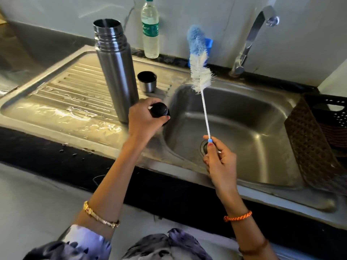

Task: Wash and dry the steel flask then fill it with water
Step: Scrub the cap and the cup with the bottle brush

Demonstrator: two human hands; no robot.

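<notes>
Washing is in hand: the stopper (159, 111) is gripped by the left hand (144, 119), the brush (200, 72) pinched by the right hand (219, 160) (handle end only), and brushing inside the open flask (114, 70) is probably called for next.

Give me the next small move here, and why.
Probably let go of the black stopper that the left hand grips beside the basin and take hold of the flask. The flask stands open on the wet drainboard, and the right hand already holds the bottle brush upright, ready to go in.
</notes>
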